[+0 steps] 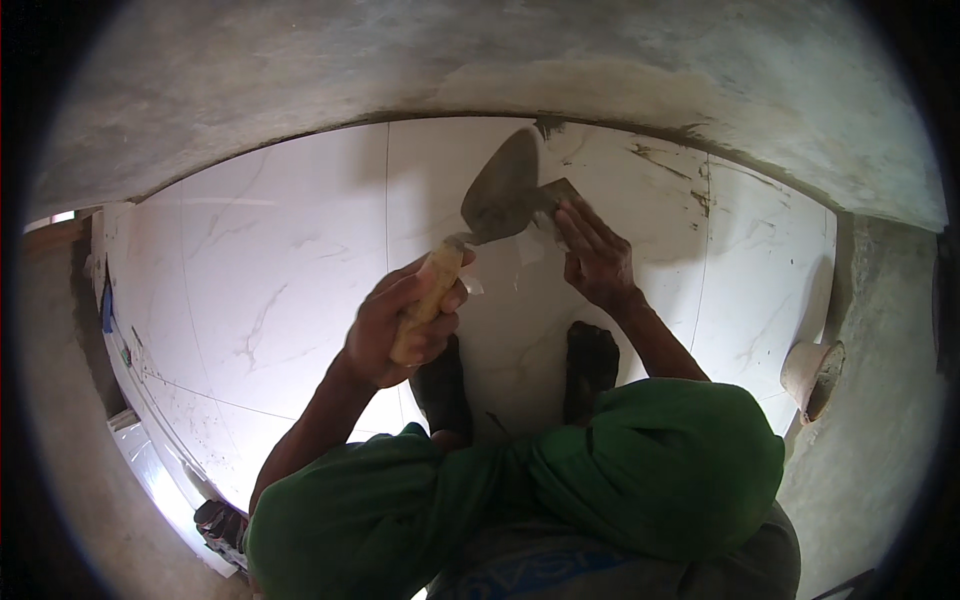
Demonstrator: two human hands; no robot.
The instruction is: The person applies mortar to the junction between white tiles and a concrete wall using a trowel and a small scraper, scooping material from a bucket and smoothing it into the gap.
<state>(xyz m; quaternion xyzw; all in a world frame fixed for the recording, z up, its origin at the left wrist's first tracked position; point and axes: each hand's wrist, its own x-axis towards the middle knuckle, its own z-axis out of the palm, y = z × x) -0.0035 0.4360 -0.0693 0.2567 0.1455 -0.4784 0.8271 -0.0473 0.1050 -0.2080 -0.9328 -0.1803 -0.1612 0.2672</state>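
Observation:
My left hand (383, 328) is closed round the pale wooden handle of a pointing trowel (503, 187). The trowel's broad grey blade is smeared and points away from me, above the white tiled floor (290, 290). At the blade's right edge, my right hand (603, 262) grips a small flat dark scraper (558, 192) between thumb and fingers. The scraper's edge meets or overlaps the blade; whether they touch I cannot tell. Part of the scraper is hidden by my fingers.
A plain grey wall (400, 60) runs along the far side, with dark mortar smears (690, 190) on the tiles near it. On the right, a tilted pale bucket (805, 375) rests by the side wall. A dark shoe (220, 525) lies at lower left. My feet stand below my hands.

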